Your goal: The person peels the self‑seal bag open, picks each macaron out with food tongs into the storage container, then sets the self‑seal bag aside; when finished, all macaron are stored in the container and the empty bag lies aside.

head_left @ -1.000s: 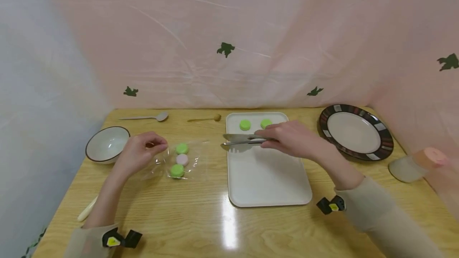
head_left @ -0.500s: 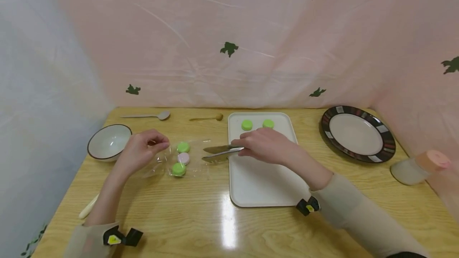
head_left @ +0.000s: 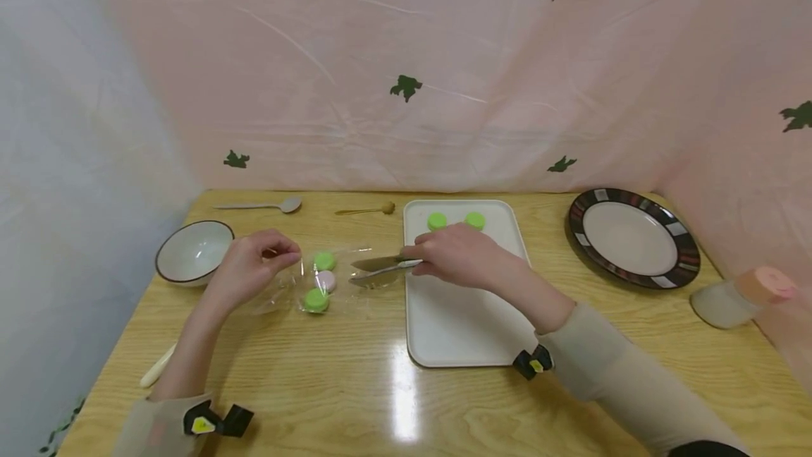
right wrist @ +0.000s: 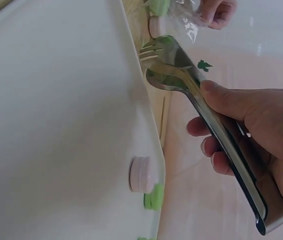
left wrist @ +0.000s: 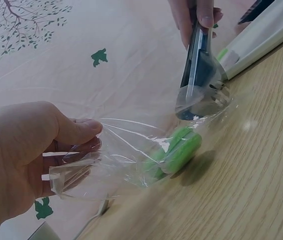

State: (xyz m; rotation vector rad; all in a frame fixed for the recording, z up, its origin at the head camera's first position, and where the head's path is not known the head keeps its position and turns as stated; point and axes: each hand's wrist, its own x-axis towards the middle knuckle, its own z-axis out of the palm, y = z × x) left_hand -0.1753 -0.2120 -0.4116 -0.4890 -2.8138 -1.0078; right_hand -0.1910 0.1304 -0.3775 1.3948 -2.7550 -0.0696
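My left hand (head_left: 250, 270) pinches the left end of a clear plastic bag (left wrist: 126, 135) between thumb and fingers. Inside it lie two green macarons (head_left: 316, 300) with a lilac macaron (head_left: 325, 281) between them. My right hand (head_left: 459, 256) grips metal tongs (right wrist: 201, 105), whose ends stand apart. Their tips overlap the right end of the bag; whether they are inside it I cannot tell. Under the right hand is a white tray (head_left: 469, 333), with two green macarons (head_left: 475, 221) at its far end. The right wrist view also shows a pink macaron (right wrist: 141, 175) on it.
A dark-rimmed bowl (head_left: 193, 252) sits behind the left hand. Along the back lie a spoon (head_left: 290, 205) and a gold-coloured utensil (head_left: 364, 211). At right are a patterned plate (head_left: 628, 238) and a jar with a pink lid (head_left: 729, 298). A cream handle (head_left: 155, 370) shows by the left forearm.
My right hand has carried the tongs leftward from above the tray to the right end of the bag. The left hand keeps its hold on the bag.
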